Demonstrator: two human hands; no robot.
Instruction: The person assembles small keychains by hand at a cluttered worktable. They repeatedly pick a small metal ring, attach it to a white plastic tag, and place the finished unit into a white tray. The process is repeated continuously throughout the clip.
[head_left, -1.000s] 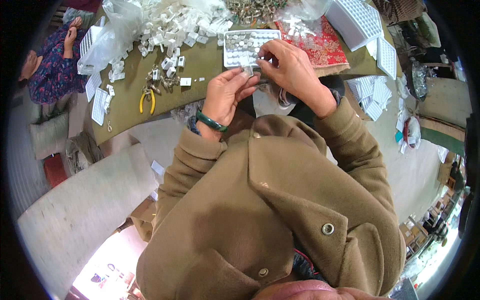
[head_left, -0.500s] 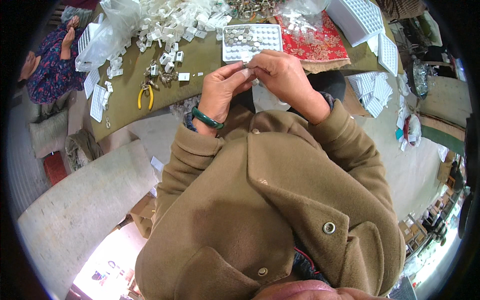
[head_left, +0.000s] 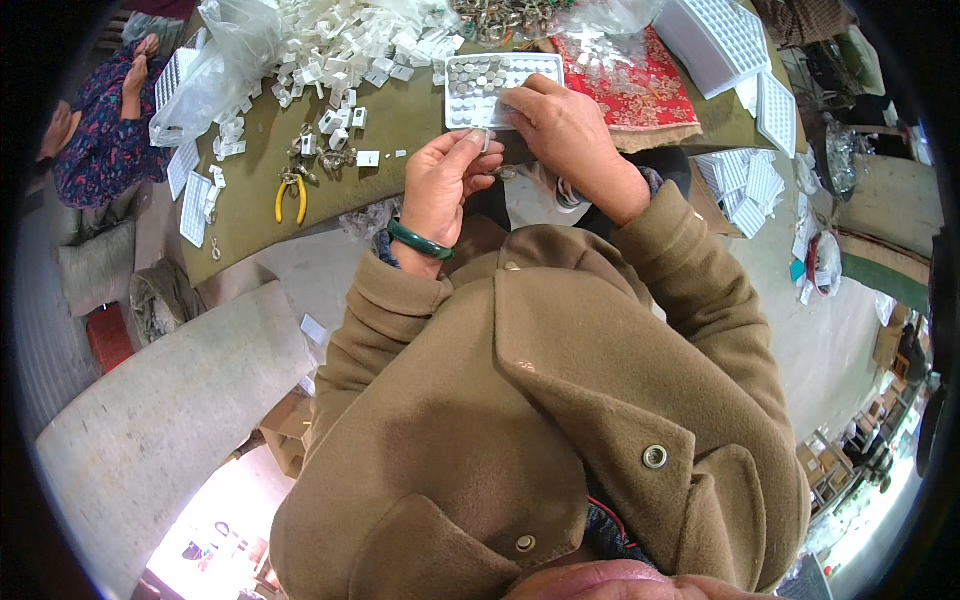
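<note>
My left hand (head_left: pixel 445 180), with a green bangle (head_left: pixel 420 240) on its wrist, pinches a small silvery metal ring (head_left: pixel 486 137) between thumb and fingertips just in front of a white compartment tray (head_left: pixel 470 105). That tray lies on the olive table and holds several small metal pieces in its cells. My right hand (head_left: pixel 562 125) rests on the tray's right half with its fingers bent down into the cells; whether it holds a piece is hidden.
A heap of small white plastic parts (head_left: pixel 340 45) and a clear bag (head_left: pixel 215 65) lie at the table's back left. Yellow-handled pliers (head_left: pixel 290 195) lie left of my hand. A red patterned cloth (head_left: pixel 635 85), white trays (head_left: pixel 715 35) and another person (head_left: pixel 105 130) surround it.
My right hand has drawn away from the left and moved forward onto the compartment tray. My left hand stays raised with the small ring in its fingertips.
</note>
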